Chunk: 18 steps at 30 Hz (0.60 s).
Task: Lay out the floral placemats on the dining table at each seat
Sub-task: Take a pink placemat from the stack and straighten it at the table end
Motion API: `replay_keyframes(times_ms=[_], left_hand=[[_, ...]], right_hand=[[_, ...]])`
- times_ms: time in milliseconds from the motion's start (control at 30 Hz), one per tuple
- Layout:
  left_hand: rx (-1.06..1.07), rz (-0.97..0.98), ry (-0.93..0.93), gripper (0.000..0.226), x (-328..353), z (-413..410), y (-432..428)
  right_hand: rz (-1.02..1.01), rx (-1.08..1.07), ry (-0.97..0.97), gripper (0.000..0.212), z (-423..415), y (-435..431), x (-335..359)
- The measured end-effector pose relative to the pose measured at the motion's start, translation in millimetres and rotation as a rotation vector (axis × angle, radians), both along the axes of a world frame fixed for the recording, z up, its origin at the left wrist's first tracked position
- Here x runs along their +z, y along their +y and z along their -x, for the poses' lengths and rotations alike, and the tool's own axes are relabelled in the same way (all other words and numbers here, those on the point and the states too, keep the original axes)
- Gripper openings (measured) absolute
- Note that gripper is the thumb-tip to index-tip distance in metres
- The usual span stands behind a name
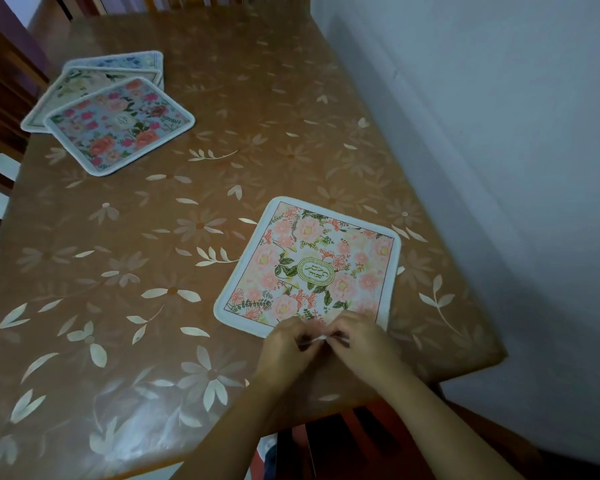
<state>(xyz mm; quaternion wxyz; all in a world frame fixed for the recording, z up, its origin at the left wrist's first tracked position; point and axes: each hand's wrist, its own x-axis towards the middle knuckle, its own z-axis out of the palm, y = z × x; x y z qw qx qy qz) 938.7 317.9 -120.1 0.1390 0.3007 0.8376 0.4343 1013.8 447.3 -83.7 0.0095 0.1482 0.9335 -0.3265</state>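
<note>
On the surface [291, 98], three stacked floral placemats [118, 126] wait at 10 o'clock. We are squaring the pink placemat [309, 265] at 5 o'clock. The left hand [284, 351] and right hand [361, 344] pinch its near edge, grips closed. Next we would release it and fetch another.

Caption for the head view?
Left hand and right hand pinch near edge of pink placemat; three other placemats overlap far left.

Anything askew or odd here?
The pink placemat sits skewed to the table edge, left hand and right hand pinching its near border. Three more placemats lie fanned in a loose pile, far left.
</note>
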Motion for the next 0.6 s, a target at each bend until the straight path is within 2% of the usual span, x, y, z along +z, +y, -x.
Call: replay_keyframes(times_ms=[133,300,400,600], left_hand=[[-0.047,0.01,-0.039,0.012,-5.4,3.1,-6.6],[-0.095,0.066,0.064,0.011,-15.2,5.8,-15.0],[-0.087,0.058,0.089,0.011,-16.2,4.4,-13.9],[-0.037,0.052,0.083,0.015,-16.2,12.2,-17.7]], right_hand=[[-0.032,-0.005,0.034,0.004,-11.7,2.9,-8.4],[-0.084,0.089,0.06,0.003,-19.6,-1.5,-16.1],[-0.141,0.137,0.064,0.011,-18.1,-4.0,-20.4],[0.054,-0.067,0.05,0.011,-14.0,1.4,-22.3]])
